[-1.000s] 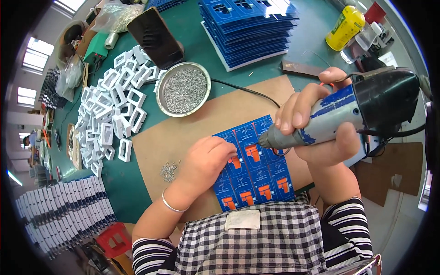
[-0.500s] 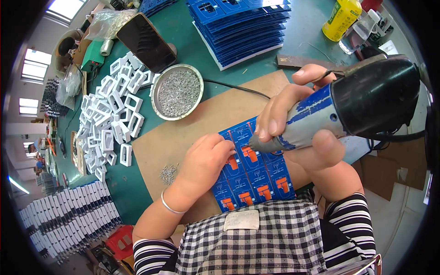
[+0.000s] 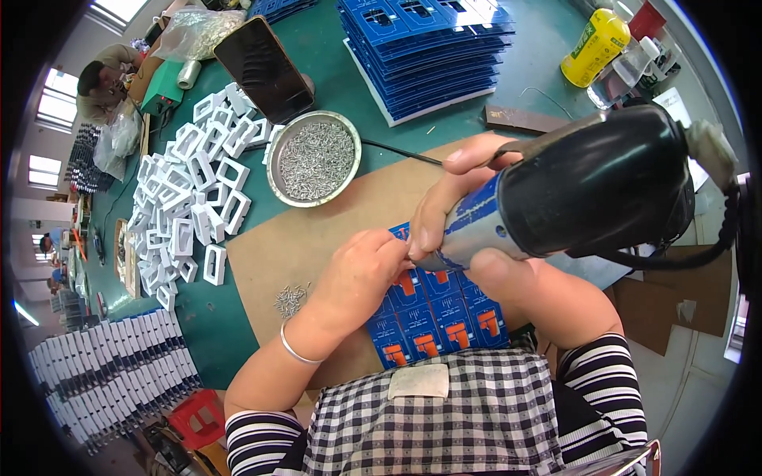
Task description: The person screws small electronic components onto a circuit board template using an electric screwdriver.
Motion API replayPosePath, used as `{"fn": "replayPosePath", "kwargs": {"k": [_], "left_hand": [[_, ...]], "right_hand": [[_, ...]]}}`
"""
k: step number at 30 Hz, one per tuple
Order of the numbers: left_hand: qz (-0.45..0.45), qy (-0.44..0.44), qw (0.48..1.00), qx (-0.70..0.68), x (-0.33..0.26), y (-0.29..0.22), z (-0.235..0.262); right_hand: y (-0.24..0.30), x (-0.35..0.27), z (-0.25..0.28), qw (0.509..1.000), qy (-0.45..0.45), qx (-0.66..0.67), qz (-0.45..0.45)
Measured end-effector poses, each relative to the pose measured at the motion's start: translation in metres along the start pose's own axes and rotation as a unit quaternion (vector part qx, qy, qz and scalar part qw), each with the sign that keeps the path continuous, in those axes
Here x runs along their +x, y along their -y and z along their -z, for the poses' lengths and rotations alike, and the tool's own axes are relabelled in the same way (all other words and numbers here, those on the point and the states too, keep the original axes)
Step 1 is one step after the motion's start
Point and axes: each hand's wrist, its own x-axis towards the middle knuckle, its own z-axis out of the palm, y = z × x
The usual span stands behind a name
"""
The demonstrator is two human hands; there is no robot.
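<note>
My right hand [image 3: 505, 279] is wrapped round an electric screwdriver [image 3: 587, 190] with a black body and a worn blue-grey nose. The tool slants down to the left, its tip hidden behind my left fingers. Under both hands lies a blue circuit board panel [image 3: 436, 314] of repeated sections, each with an orange part. My left hand [image 3: 361, 274], a bangle at the wrist, rests at the panel's left side. Its thumb and fingers pinch together beside the screwdriver's nose; whatever is between them cannot be seen. Left of that wrist a small heap of screws [image 3: 291, 301] lies on brown cardboard [image 3: 266, 258].
A round metal bowl of screws [image 3: 316, 161] stands beyond the cardboard, near a leaning phone [image 3: 264, 70]. White rectangular frames [image 3: 186, 194] are piled to the left. A tall stack of blue panels [image 3: 429, 59] and a yellow bottle [image 3: 595, 49] stand at the back.
My right hand has carried the screwdriver leftward across the panel, bringing its nose up to my left fingertips. The left hand stays pinched in nearly the same place.
</note>
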Motion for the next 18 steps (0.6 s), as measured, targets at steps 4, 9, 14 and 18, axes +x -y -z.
{"fn": "replayPosePath", "kwargs": {"k": [4,9,14,18], "left_hand": [[0.012,-0.006,1.0,-0.028,-0.001,0.002,0.0],[0.018,-0.023,0.998,-0.061,-0.002,0.001,-0.003],[-0.017,-0.008,1.0,-0.015,-0.001,0.006,-0.004],[-0.013,-0.007,1.0,-0.028,0.0,0.006,-0.005]], "right_hand": [[-0.006,0.0,-0.004,1.0,0.026,-0.009,0.001],[-0.01,0.0,-0.012,1.0,0.025,-0.005,0.011],[-0.011,0.002,-0.014,1.0,0.021,-0.012,0.0],[-0.009,0.003,-0.015,1.0,0.012,-0.021,-0.006]]}}
